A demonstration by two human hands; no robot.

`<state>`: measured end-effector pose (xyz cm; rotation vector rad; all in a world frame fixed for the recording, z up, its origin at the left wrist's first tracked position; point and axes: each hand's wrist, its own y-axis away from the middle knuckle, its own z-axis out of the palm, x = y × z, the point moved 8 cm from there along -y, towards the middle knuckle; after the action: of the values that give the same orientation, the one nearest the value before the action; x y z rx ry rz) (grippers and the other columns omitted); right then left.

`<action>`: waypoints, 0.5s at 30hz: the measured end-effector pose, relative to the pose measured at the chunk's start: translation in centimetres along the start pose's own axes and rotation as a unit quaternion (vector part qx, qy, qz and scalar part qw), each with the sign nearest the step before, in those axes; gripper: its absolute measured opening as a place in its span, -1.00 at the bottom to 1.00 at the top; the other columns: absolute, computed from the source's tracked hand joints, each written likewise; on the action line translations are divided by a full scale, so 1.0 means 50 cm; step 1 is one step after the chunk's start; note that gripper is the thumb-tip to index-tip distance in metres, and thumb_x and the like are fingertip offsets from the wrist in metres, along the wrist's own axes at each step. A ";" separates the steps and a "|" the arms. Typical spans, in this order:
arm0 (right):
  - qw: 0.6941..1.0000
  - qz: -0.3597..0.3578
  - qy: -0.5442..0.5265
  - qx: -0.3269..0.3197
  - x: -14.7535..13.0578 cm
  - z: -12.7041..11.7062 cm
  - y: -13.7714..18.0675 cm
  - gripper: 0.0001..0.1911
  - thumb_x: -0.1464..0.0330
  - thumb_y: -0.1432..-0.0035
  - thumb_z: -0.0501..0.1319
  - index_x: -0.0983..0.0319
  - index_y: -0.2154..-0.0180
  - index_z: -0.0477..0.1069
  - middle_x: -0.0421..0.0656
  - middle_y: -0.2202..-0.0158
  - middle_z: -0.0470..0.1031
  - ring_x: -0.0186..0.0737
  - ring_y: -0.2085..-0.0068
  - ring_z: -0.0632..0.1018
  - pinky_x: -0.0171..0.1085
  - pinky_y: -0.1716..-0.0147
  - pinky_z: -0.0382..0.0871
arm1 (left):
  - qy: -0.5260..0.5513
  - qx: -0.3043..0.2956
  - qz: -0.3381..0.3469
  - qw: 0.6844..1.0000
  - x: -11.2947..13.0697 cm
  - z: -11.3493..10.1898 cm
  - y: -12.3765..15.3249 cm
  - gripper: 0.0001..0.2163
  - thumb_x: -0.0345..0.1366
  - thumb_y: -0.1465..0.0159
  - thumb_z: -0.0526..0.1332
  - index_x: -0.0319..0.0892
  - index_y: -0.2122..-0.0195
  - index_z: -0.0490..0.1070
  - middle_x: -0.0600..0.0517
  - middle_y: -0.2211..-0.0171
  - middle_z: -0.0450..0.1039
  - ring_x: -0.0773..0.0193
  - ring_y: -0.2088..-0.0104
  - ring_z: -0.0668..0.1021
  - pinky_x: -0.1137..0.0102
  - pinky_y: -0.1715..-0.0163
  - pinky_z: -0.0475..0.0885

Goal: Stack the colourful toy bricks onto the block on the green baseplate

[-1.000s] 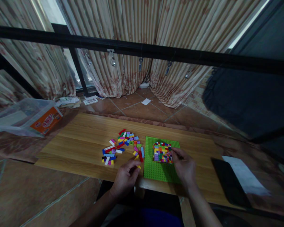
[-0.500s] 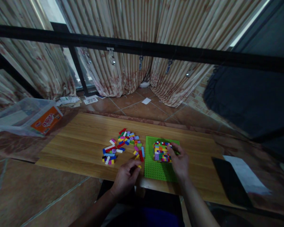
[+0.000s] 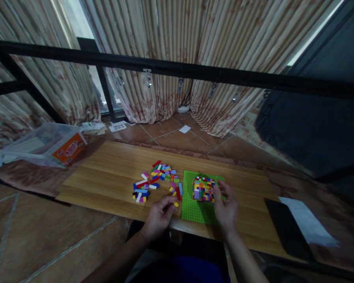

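Note:
In the head view, my left hand point(image 3: 159, 217) hovers at the near edge of the table, thumb and forefinger pinched on a small yellow brick point(image 3: 176, 204). To its right lies a green baseplate point(image 3: 188, 210), bearing a built block of many-coloured toy bricks point(image 3: 204, 189). My right hand point(image 3: 226, 204) is at the right side of that block, fingers apart and holding nothing; its thumb is by the block's right edge, and I cannot tell whether it touches. Loose bricks point(image 3: 154, 179) of several colours lie scattered left of the baseplate.
The wooden table point(image 3: 97, 177) runs across the view. A clear plastic box point(image 3: 44, 147) with an orange label stands beyond its left end. A black flat object point(image 3: 287, 228) and a white paper point(image 3: 308, 220) lie at the right. A black rail point(image 3: 177, 65) crosses before the curtains.
My right hand has shifted slightly right off the block's top, and its fingers have spread. My left hand still pinches the yellow brick. The camera view has turned a little.

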<state>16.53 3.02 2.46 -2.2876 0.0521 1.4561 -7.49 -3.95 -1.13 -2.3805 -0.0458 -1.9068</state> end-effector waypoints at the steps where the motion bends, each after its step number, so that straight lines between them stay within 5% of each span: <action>1: 0.999 -0.041 0.021 -0.018 -0.028 0.005 0.017 -0.64 0.16 -0.17 0.14 0.24 0.10 0.45 -0.02 0.14 0.50 -0.11 0.13 0.50 -0.10 0.12 0.37 | 0.005 0.003 -0.002 1.000 -0.003 0.000 0.000 -0.82 -0.28 -0.20 0.18 -0.12 0.19 0.47 0.03 0.21 0.55 0.23 0.16 0.56 0.37 0.11 0.44; 7: 0.964 -0.145 0.057 -0.213 -0.118 0.109 0.155 -0.75 0.28 -0.25 0.08 0.15 0.13 0.48 -0.09 0.18 0.53 -0.14 0.13 0.51 -0.15 0.11 0.39 | 0.079 -0.006 -0.016 0.997 -0.014 0.003 -0.002 -0.81 -0.27 -0.17 0.21 -0.16 0.19 0.46 0.01 0.24 0.54 0.25 0.23 0.56 0.36 0.16 0.47; 15: 0.969 -0.034 -0.046 -0.240 -0.105 0.147 0.195 -0.73 0.27 -0.27 0.06 0.15 0.11 0.48 -0.12 0.20 0.54 -0.19 0.17 0.54 -0.24 0.17 0.42 | 0.161 -0.050 -0.025 0.985 -0.014 0.004 0.001 -0.75 -0.28 -0.13 0.28 -0.19 0.16 0.44 0.02 0.32 0.50 0.31 0.29 0.53 0.40 0.20 0.44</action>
<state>5.40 -4.12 1.17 -2.5510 -0.4487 1.6774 -7.43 -3.95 -1.87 -2.1144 0.0140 -2.3439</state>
